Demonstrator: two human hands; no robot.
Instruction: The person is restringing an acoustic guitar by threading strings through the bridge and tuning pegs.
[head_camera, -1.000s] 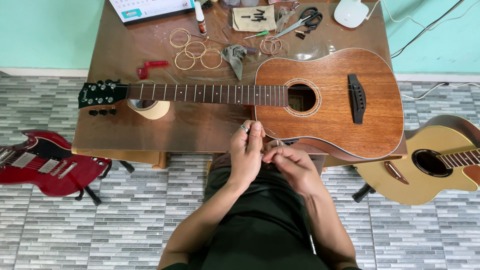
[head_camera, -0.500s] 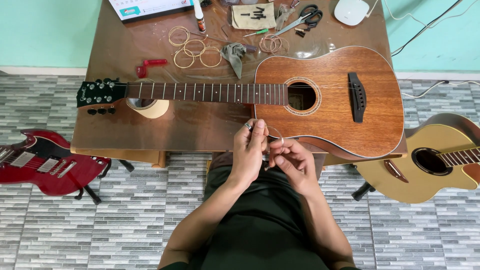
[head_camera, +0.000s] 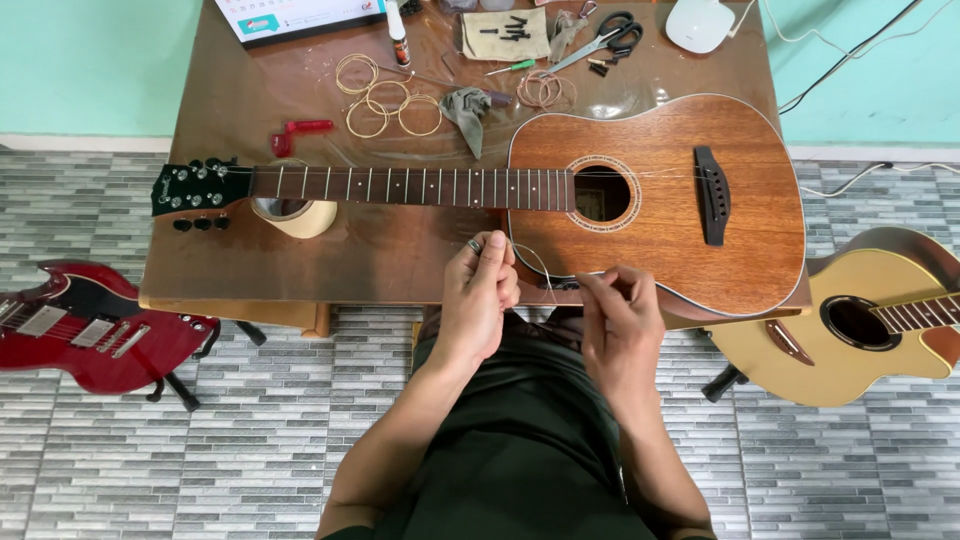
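Both my hands are over the near edge of the brown table (head_camera: 250, 110), just short of the acoustic guitar (head_camera: 660, 200) that lies flat across it.

Left hand (head_camera: 478, 290): fingers curled narrow, thumb and forefinger pinched on the end of a thin guitar string (head_camera: 535, 262). A small metal ring shows at the fingertips; I cannot tell whether it is part of the string.

Right hand (head_camera: 618, 320): just beside the left, to its right, fingertips drawn together on the other part of the same string. The string arcs as a fine pale loop between the two hands, over the lower edge of the guitar body. Its full run is too thin to follow.

Guitar: body directly beyond my right hand, sound hole beyond the gap between my hands, neck running away to the left of my left hand. The black headstock (head_camera: 200, 187) lies far to the left and rests above a roll of tape (head_camera: 295, 215).

Beyond the neck, well past my left hand: several coiled strings (head_camera: 385, 100), a red string winder (head_camera: 300, 135), a grey cloth (head_camera: 468, 110). Farther beyond my right hand: scissors (head_camera: 605, 38).

On the floor: a red electric guitar (head_camera: 90, 335) far left of my left hand, and a pale yellow guitar (head_camera: 860, 320) right of my right hand.
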